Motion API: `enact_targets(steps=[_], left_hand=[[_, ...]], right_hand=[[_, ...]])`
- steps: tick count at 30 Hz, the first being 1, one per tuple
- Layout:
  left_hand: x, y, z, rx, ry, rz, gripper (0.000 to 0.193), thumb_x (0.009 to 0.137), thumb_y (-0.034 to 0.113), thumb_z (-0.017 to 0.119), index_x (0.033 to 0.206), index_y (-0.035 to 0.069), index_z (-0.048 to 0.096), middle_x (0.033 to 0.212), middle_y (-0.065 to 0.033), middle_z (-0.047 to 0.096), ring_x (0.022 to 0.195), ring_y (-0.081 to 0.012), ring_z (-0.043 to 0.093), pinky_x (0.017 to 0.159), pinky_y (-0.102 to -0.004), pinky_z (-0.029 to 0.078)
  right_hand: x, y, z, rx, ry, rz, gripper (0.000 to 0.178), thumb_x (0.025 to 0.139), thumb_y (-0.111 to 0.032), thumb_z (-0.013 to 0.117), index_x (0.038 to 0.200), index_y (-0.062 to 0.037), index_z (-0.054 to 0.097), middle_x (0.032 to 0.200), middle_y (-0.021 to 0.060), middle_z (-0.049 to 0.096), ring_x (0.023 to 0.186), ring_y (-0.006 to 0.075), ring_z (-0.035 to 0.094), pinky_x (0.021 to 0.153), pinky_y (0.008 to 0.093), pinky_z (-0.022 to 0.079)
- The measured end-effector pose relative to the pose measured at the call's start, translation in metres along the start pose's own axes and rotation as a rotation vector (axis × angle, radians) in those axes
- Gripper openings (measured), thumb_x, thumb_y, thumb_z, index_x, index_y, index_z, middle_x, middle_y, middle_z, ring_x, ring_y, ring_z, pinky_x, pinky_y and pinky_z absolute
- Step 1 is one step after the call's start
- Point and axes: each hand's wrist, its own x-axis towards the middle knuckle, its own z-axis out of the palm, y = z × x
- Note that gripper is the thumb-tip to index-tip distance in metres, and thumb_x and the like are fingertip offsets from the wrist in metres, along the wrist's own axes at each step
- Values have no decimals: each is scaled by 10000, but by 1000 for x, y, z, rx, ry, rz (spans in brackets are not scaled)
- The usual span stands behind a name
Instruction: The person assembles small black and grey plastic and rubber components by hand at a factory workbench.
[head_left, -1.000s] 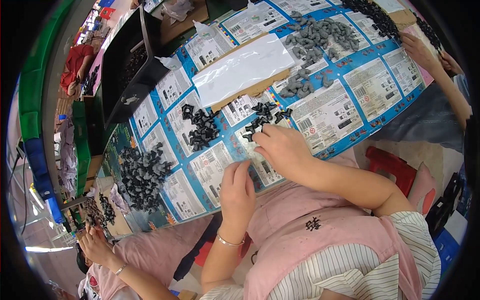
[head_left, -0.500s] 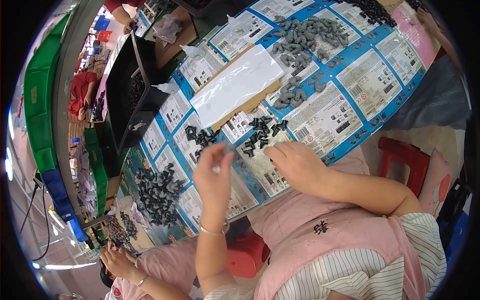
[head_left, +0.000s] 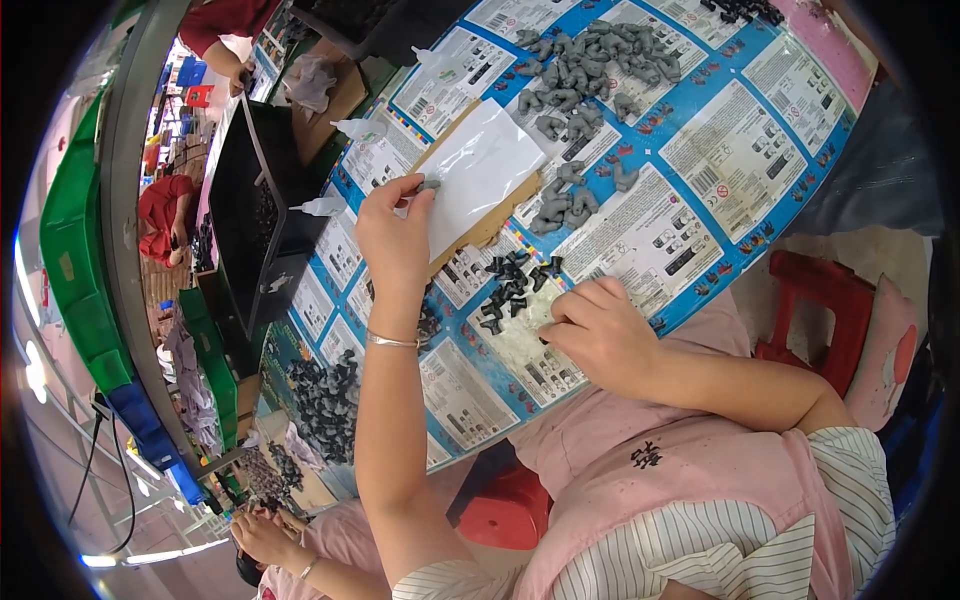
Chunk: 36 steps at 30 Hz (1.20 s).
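Observation:
My left hand [head_left: 393, 232] pinches a small grey plastic piece [head_left: 429, 184] over the left part of a white glossy sheet [head_left: 488, 160]. That sheet lies on a piece of brown cardboard [head_left: 520, 196]. Near the table's front edge, my right hand [head_left: 606, 335] is curled closed, and a small black plastic part [head_left: 544, 341] shows at its fingertips. Just beyond it lies a loose group of black plastic parts [head_left: 512, 290]. Several grey figure-like pieces [head_left: 568, 205] sit right of the sheet, with a larger heap of grey pieces [head_left: 600, 62] farther back.
Printed package sheets [head_left: 640, 230] cover the table. White nozzle bottles [head_left: 360, 129] lie along its far left side, by a black bin [head_left: 243, 215]. A dark heap of parts [head_left: 325, 400] lies left of my left forearm. Co-workers sit nearby; a red stool [head_left: 508, 515] stands below the table.
My left hand has moved away from me, from beside the black parts to the white sheet, carrying the grey piece. My right hand has shifted slightly nearer, and a black part now shows in it.

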Motion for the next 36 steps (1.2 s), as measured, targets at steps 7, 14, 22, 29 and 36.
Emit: enact_targets(steps=[7, 14, 22, 29, 36], left_hand=[[-2, 5, -1, 80, -25, 144, 176, 780, 77, 707, 944, 13, 700, 893, -126, 670, 825, -243, 608, 778, -360, 485], [-31, 22, -20, -196, -7, -40, 162, 830, 57, 686, 982, 5, 661, 898, -70, 663, 804, -145, 611, 735, -270, 481], [-146, 68, -33, -833, -99, -388, 183, 862, 16, 674, 1027, -10, 597, 968, -43, 620, 856, -99, 578, 783, -230, 472], [-178, 75, -25, -719, 50, -202, 251, 794, -22, 731, 1006, -13, 596, 988, -79, 613, 848, -136, 548, 786, -264, 464], [-183, 79, -28, -464, 65, -57, 238, 767, -17, 754, 942, -8, 594, 952, -117, 641, 883, -189, 605, 799, -292, 479]], right_hand=[[-1, -1, -6, -9, -34, 81, 166, 711, -83, 709, 869, -72, 659, 872, 22, 560, 869, 210, 521, 805, 357, 355], [1, 0, -7, 274, 128, 135, 142, 758, -51, 700, 892, -47, 653, 837, 81, 624, 756, 273, 580, 678, 375, 438], [7, -12, -21, 323, 169, 211, 203, 727, 29, 709, 915, -18, 646, 817, 94, 627, 745, 290, 597, 650, 370, 468], [5, -24, -21, 233, 175, 106, 220, 699, 54, 708, 893, -9, 627, 824, 98, 614, 729, 292, 570, 636, 379, 451], [3, -32, -24, 194, 196, 30, 226, 693, 47, 714, 893, -9, 626, 814, 99, 608, 724, 276, 559, 633, 364, 450]])
